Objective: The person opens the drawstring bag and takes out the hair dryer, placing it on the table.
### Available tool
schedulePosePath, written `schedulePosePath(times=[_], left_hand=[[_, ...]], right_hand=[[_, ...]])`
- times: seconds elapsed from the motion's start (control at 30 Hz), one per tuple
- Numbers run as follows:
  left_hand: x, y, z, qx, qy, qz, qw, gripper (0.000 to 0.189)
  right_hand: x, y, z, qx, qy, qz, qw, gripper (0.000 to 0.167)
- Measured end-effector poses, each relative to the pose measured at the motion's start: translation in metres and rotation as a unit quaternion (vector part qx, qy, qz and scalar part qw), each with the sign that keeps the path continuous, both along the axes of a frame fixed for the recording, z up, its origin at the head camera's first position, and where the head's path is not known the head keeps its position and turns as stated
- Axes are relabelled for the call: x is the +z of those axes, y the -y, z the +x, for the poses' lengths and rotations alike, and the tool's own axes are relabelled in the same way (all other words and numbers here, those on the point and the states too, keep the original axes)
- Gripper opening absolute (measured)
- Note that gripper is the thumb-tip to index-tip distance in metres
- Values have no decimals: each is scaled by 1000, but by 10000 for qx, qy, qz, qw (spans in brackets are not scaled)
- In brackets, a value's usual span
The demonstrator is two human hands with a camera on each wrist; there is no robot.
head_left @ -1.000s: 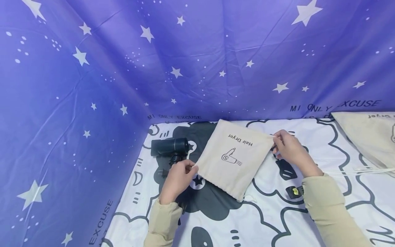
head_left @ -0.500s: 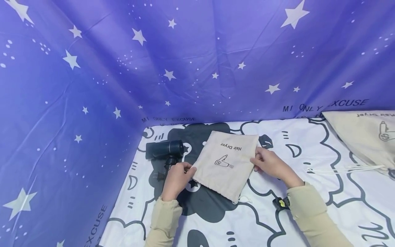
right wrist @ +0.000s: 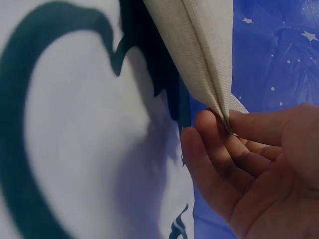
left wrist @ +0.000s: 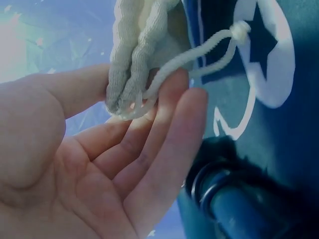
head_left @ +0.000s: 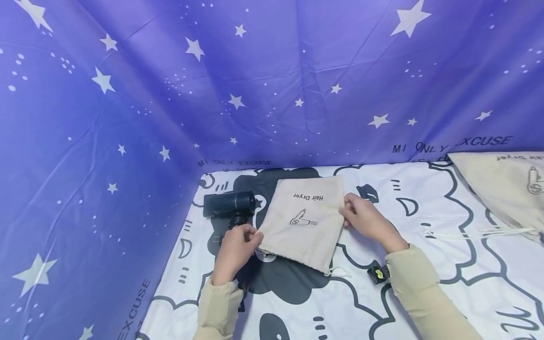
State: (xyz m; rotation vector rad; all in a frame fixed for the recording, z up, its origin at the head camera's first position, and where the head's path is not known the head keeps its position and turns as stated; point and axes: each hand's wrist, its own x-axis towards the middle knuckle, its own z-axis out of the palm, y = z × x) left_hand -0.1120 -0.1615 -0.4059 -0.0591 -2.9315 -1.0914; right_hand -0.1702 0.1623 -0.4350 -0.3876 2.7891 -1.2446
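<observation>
A cream drawstring bag (head_left: 306, 241) printed "Hair Dryer" is held flat and slightly raised between two hands. My left hand (head_left: 234, 249) pinches its near-left corner, at the gathered mouth; in the left wrist view the drawstring cord (left wrist: 199, 52) loops beside the fingers. On the bag's right side edge, my right hand (head_left: 369, 218) pinches the cloth between thumb and fingers, the folded seam (right wrist: 207, 59) showing close in the right wrist view. Just beyond the left hand lies a dark hair dryer (head_left: 229, 203), its handle partly hidden by that hand.
Another cream bag (head_left: 505, 189) with the same print lies at the far right, its white cord (head_left: 480, 232) trailing left. The cloth under everything is white with black cartoon outlines (head_left: 408, 206). A purple star-patterned curtain (head_left: 272, 123) rises behind and on the left.
My right hand has slid from the bag's far-right corner down to its side edge. The bag has turned and shifted left, while the left hand keeps its corner.
</observation>
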Motion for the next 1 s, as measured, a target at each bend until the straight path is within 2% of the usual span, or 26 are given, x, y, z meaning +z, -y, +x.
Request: schedulePosePath(times=[0.23,0.43,0.67,0.83,1.0], left_hand=[[8,7,11,-92,116,-14,9999,10],[10,13,23,-28,135,-188,9997,10],[7,18,29,85,346,-223,9991,12],[1,19,33,186,550,-291,9979,17],[-7,18,33,212,604,-282,9975,21]], right_hand=[[8,12,-4,66,-56,-143,9999,7],[4,26,-6,49,-197,-230,9995,5],[-9,38,-11,114,-22,-453,9989,7],[-21,42,-12,148,141,-226,9995,14],[-25,43,-13,167,83,-83,9998,14]])
